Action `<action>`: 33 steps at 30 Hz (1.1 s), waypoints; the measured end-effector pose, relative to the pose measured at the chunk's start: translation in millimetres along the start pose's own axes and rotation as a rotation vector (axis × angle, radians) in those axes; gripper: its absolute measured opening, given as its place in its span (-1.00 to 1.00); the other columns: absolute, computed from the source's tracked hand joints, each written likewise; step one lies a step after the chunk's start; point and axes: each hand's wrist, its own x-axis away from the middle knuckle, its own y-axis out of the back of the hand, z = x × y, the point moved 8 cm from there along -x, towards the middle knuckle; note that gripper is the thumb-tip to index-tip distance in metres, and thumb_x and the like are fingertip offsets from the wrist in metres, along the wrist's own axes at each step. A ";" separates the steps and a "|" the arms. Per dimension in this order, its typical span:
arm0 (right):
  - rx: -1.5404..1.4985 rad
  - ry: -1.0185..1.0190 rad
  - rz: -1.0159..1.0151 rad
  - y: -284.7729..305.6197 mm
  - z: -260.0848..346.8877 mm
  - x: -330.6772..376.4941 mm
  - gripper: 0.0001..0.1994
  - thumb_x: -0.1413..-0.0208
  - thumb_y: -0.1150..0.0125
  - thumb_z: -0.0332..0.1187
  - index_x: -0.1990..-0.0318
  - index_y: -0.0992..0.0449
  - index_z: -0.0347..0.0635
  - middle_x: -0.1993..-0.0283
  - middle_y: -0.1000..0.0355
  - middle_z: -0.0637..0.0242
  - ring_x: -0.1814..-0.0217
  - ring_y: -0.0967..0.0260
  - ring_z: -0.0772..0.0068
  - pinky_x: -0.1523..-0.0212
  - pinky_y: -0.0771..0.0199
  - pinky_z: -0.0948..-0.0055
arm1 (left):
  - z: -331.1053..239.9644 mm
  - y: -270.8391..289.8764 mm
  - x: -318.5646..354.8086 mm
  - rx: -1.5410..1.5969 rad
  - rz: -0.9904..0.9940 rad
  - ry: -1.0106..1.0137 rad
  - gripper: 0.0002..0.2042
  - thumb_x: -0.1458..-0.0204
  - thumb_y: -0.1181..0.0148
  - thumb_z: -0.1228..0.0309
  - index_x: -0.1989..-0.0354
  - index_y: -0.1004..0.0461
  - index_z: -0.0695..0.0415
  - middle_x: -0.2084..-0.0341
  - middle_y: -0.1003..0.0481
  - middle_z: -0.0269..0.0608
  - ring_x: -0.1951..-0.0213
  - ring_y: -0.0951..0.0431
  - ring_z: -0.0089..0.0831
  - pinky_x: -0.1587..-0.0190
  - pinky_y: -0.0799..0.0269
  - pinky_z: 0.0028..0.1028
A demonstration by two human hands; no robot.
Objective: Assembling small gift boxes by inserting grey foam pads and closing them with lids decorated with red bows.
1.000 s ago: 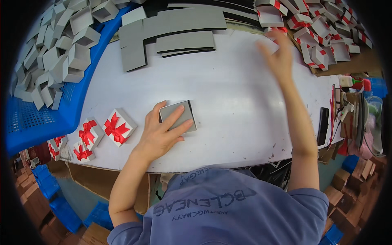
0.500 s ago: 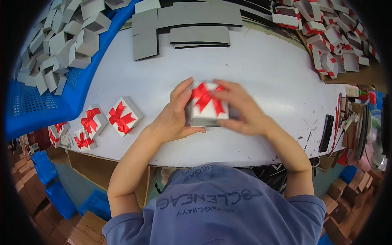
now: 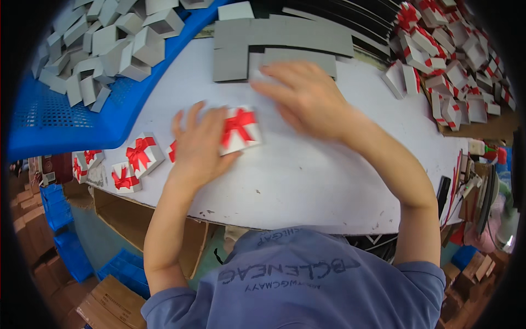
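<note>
A small white gift box point(image 3: 241, 134) with a red ribbon bow sits at the middle left of the white table. My left hand point(image 3: 197, 145) grips its left side, thumb along the near edge and fingers over the top, partly hiding it. Beyond that hand, a sliver of another bowed gift box point(image 3: 172, 151) shows. My right hand point(image 3: 312, 101) is raised over the table beside the grey boards point(image 3: 298, 35); its blurred fingers stretch leftward, apart, with nothing in them. Farther left stand finished-looking bowed boxes, among them one gift box point(image 3: 143, 154) and a lower one point(image 3: 126, 178).
A blue plastic basket point(image 3: 66, 134) heaped with plain grey-white box parts point(image 3: 109, 41) fills the far left. At the far right, a cardboard carton point(image 3: 487, 125) holds a pile of red-ribboned box lids point(image 3: 433, 41). A black phone-like object point(image 3: 442, 194) lies near the right edge.
The gift box has moved left from between both hands, with my left hand on it. My right hand has left the box and moved up toward the grey boards. The view has shifted slightly.
</note>
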 end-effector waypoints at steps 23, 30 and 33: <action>-1.074 -0.824 -0.434 0.5 -114.5 35.3 -0.79 -0.02 -0.13 -0.41 0.17 -0.49 -0.24 0.24 -0.45 0.30 0.25 -0.35 0.44 0.17 -0.34 0.50 | 88.6 42.0 -24.1 0.194 -0.421 -0.100 -0.86 0.18 -0.23 0.50 0.44 -0.39 0.17 -0.04 -0.28 0.10 0.00 -0.34 0.08 0.00 -0.30 -0.16; -0.042 0.091 -0.002 3.7 64.9 61.6 -0.73 0.42 -0.14 -0.47 0.40 -0.53 -0.18 0.45 -0.32 0.38 0.44 -0.29 0.42 0.48 -0.28 0.42 | -29.6 -50.6 18.5 0.862 -0.155 -0.030 -0.66 0.40 -0.40 0.42 0.40 -0.40 0.15 -0.08 -0.20 0.12 -0.02 -0.27 0.08 -0.02 -0.23 -0.15; -0.146 -0.019 0.080 -5.7 72.7 83.9 -0.78 0.39 -0.16 -0.47 0.43 -0.50 -0.19 0.43 -0.32 0.38 0.42 -0.30 0.40 0.47 -0.30 0.40 | -63.0 -50.3 8.7 0.992 -0.095 -0.058 -0.54 0.46 -0.44 0.38 0.27 -0.44 0.11 -0.10 -0.20 0.05 -0.01 -0.27 0.05 -0.01 -0.23 -0.14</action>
